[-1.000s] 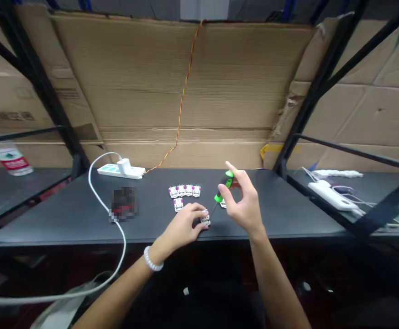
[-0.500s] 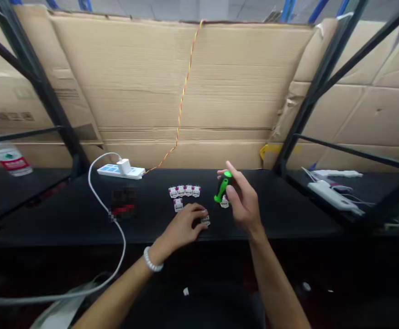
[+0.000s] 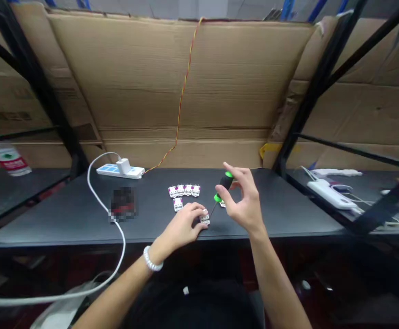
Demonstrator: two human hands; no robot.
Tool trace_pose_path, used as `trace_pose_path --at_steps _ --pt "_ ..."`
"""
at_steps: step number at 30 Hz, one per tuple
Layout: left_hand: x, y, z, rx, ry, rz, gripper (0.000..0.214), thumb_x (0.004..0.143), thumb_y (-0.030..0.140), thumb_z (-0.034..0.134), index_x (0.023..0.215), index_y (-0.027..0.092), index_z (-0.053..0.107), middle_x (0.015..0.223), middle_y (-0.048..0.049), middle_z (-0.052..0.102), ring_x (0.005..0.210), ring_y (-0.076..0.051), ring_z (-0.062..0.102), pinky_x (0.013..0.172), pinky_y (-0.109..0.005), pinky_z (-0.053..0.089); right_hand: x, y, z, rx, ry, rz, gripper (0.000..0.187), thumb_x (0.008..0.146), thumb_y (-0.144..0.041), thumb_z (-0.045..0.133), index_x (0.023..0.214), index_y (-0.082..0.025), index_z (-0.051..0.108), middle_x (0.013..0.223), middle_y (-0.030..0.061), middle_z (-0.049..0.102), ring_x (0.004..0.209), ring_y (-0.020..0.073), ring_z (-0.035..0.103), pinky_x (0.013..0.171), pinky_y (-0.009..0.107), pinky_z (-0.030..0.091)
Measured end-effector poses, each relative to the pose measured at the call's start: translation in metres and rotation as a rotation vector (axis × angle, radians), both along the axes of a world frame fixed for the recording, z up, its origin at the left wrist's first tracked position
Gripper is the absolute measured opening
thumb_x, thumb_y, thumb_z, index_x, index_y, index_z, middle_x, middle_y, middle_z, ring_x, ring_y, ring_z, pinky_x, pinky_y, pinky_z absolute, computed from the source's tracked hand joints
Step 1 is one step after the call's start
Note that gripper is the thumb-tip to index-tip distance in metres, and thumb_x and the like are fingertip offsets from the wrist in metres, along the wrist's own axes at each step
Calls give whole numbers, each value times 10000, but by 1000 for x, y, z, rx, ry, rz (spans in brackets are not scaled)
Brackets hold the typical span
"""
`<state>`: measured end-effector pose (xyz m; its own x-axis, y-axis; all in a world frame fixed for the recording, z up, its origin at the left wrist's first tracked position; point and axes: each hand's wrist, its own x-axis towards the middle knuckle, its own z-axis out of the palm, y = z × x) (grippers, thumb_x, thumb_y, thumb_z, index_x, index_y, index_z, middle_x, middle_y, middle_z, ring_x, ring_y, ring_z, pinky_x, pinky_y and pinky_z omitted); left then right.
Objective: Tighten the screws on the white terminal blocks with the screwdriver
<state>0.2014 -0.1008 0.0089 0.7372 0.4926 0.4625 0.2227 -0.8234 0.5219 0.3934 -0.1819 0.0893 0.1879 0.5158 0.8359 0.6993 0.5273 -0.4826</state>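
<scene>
My left hand (image 3: 187, 222) grips a small white block-shaped part (image 3: 204, 217) between thumb and fingers on the dark tabletop. In my right hand (image 3: 243, 201) is a black and green screwdriver (image 3: 225, 182), its handle pinched by thumb and fingers. The thin shaft slants down to the left, its tip at or close to the part; contact is hard to tell. Beyond my left hand, several white and purple parts (image 3: 185, 190) stand in a row, with a single one (image 3: 178, 204) just in front of them. Another white part (image 3: 223, 204) lies partly hidden behind the screwdriver and right hand.
A white power strip (image 3: 120, 171) with a plugged-in adapter sits at the back left. Its white cable (image 3: 117, 228) runs over the table's front edge. A blurred-out dark object (image 3: 123, 203) lies left. Black metal posts (image 3: 304, 100) and cardboard walls (image 3: 182, 82) enclose the table.
The screwdriver has tilted, its handle leaning right and its shaft pointing at the part in my left hand. My right fingers have curled more around the handle. The picture's exposure has shifted.
</scene>
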Motion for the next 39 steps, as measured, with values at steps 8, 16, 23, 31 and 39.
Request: trace_pose_path --at_steps 8,16,23,31,39 --pt "0 -1 1 5 5 6 182 934 179 770 1114 197 749 1241 -99 734 1153 -280 671 1054 -444 550 1 2 -2 -14 25 123 547 1048 -295 565 1592 -297 513 1333 109 658 1149 268 670 1026 476 584" --pt "0 0 1 14 4 9 177 938 193 771 1113 201 749 1240 -100 734 1160 -284 672 1057 -449 554 0 3 -2 -32 -7 99 583 1044 -270 540 1622 -275 465 1345 126 642 1197 278 660 1088 510 562" --pt "0 -1 1 22 -5 11 182 940 202 766 1121 211 751 1240 -99 735 1145 -286 676 1048 -454 563 -2 2 0 -46 -37 74 630 960 -297 702 1569 -314 539 1232 98 621 1030 249 652 900 441 634" --pt "1 -1 1 12 2 5 190 937 186 769 1125 206 751 1247 -98 734 1151 -288 671 1054 -454 556 -2 0 -2 -83 10 169 577 1027 -298 588 1593 -307 478 1343 105 652 1149 269 665 1002 465 597" --pt "1 -1 2 10 -3 -2 183 936 183 777 1115 203 748 1232 -93 736 1148 -279 673 1051 -439 553 -2 0 -2 -98 35 205 555 1059 -295 510 1611 -289 457 1333 114 660 1110 256 678 967 453 609"
